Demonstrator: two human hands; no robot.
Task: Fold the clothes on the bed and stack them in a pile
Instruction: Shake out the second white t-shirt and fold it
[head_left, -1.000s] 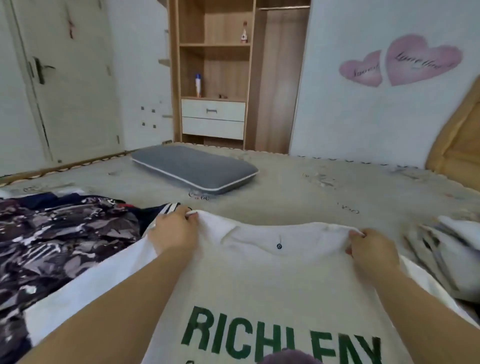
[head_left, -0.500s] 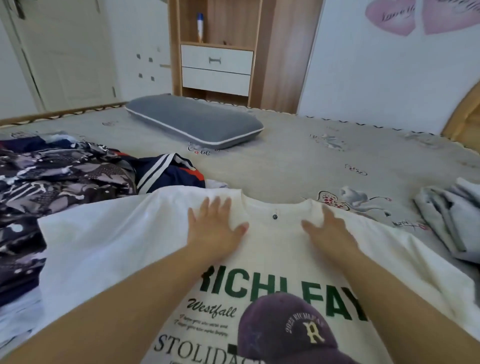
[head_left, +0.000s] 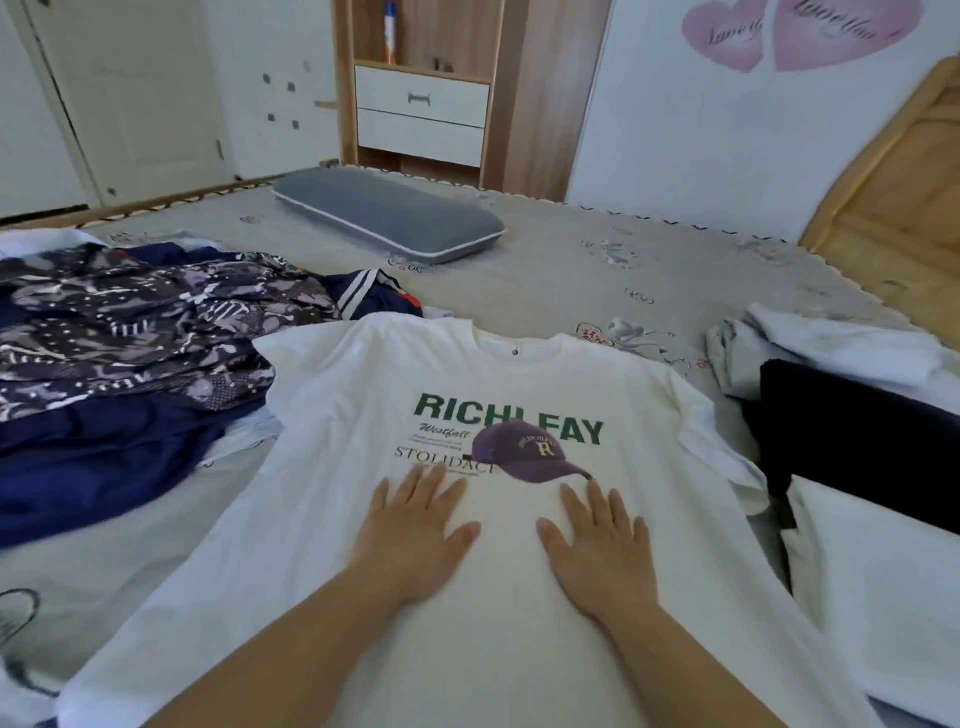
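Hands: left (head_left: 415, 535), right (head_left: 602, 545) | flat on T-shirt (head_left: 337, 441) front

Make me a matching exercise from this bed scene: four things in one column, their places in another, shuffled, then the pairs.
Things:
1. white T-shirt
2. grey pillow
3. patterned dark clothes
4. black garment

Places:
A. far side of the bed, near the drawers
B. right of the T-shirt
C. flat under both hands
D. left of the T-shirt

Pairs: 1-C, 2-A, 3-D, 4-B
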